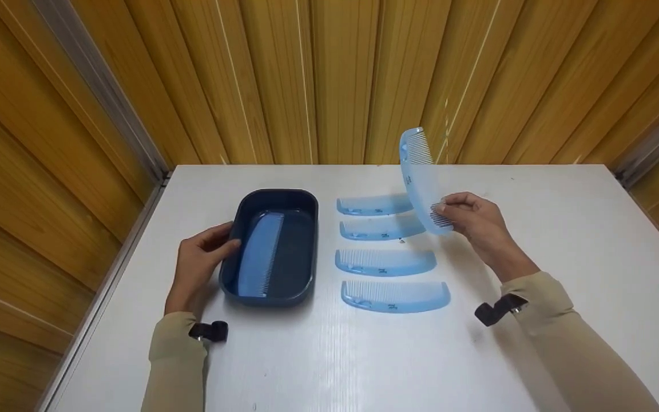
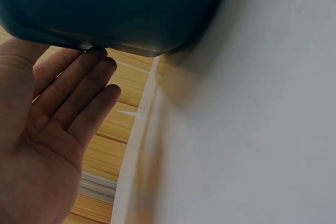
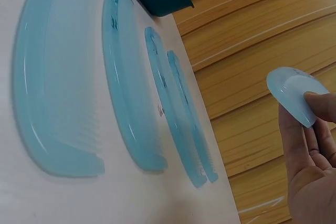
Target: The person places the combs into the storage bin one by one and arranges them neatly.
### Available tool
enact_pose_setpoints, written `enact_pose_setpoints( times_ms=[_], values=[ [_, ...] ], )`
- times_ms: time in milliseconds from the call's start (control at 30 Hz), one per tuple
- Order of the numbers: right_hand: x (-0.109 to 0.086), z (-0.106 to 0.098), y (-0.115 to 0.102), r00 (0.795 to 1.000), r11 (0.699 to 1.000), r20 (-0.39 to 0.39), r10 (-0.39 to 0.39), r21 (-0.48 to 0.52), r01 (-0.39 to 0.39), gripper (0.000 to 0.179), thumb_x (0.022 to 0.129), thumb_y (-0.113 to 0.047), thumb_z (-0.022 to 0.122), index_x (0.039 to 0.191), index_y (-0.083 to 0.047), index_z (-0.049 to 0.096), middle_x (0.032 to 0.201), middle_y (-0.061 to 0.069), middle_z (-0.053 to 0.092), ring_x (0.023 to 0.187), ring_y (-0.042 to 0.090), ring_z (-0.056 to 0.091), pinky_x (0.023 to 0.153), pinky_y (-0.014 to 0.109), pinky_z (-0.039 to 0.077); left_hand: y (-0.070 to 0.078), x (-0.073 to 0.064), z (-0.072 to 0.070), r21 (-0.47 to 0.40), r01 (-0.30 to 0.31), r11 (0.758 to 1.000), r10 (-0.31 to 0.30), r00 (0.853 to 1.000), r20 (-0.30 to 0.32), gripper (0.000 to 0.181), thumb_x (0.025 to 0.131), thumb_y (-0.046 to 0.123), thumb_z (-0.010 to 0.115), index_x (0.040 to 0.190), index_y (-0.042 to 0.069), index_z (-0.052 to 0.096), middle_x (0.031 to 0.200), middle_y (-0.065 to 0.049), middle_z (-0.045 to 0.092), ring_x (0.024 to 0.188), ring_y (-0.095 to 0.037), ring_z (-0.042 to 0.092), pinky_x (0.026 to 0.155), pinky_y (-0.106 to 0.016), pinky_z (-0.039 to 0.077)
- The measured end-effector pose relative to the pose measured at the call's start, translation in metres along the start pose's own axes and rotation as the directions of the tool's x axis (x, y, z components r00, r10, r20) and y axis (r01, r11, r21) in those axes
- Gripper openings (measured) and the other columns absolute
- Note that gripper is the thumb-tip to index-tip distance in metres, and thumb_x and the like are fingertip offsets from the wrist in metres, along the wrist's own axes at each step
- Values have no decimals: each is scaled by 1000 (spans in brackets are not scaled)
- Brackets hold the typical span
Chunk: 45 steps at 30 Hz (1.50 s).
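Note:
My right hand (image 1: 478, 226) pinches a translucent blue comb (image 1: 418, 177) by its lower end, between thumb and fingers. That comb is raised off the table and tilted, its teeth facing right. In the right wrist view the same comb (image 3: 294, 90) appears nearly end-on. At the left, my left hand (image 1: 201, 257) holds the side rim of a dark blue tray (image 1: 313, 246), thumb over the edge and fingers along the outside. One blue comb (image 1: 258, 257) lies lengthwise in the tray's left half. The left wrist view shows the fingers (image 2: 79, 87) against the tray's outer wall.
Several similar combs lie in a column right of the tray, teeth away from me; the nearest comb (image 1: 395, 297) is at the front, and the held comb partly covers the farthest comb (image 1: 372, 205). A wood-patterned wall (image 1: 341, 80) rises behind the white table (image 1: 329, 366).

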State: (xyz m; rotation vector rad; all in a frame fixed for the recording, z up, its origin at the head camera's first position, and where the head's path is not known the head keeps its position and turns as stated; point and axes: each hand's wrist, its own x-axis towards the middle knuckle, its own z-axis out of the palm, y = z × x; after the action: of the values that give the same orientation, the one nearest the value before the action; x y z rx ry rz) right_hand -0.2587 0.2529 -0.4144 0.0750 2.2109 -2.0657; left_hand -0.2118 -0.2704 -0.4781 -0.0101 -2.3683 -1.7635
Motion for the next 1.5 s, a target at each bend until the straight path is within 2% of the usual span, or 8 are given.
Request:
enact_pose_setpoints(
  times_ms=[167,433,700,867,1200,1500],
  values=[
    [-4,15,-3,1000,1000,12,9,25,-9,40,99,-21,80,126,1,60,117,6,69,109,21,64,95,25,57,0,3,1,-5,-15,1000,15,1000,-14,44,94,10,84,135,1,72,127,-19,72,108,-16,69,88,-21,57],
    [-9,38,-2,998,998,52,23,53,-26,41,99,-22,80,127,1,61,125,11,65,113,25,63,98,29,56,0,2,2,-27,12,1000,-12,1000,-9,46,94,10,84,137,2,71,130,-20,71,108,-16,67,87,-21,57],
    [-14,59,-1,996,995,92,10,94,-19,34,98,-19,80,122,-1,63,121,11,65,108,25,64,97,31,57,0,1,2,-16,-1,1000,1,1000,-6,43,95,14,84,135,3,72,126,-17,73,108,-20,68,85,-23,58],
    [-18,72,2,995,993,98,25,115,-36,37,97,-19,81,123,0,63,122,13,64,108,27,64,97,32,56,0,1,2,-17,-14,1000,14,1000,3,44,94,15,84,135,4,72,127,-15,73,110,-21,68,87,-24,58],
    [-28,100,6,993,985,109,34,164,-52,33,97,-14,79,122,0,63,115,12,68,103,24,64,92,33,56,3,1,3,-48,-20,999,20,1000,3,44,94,12,84,135,2,72,127,-19,72,109,-18,68,87,-23,58],
    [-34,121,11,991,980,118,60,182,-81,32,95,-14,82,120,-1,66,111,12,69,96,24,64,90,33,57,3,0,2,-17,-28,999,28,1000,3,44,95,14,83,136,3,72,128,-17,73,110,-19,68,85,-22,58]
  ],
)
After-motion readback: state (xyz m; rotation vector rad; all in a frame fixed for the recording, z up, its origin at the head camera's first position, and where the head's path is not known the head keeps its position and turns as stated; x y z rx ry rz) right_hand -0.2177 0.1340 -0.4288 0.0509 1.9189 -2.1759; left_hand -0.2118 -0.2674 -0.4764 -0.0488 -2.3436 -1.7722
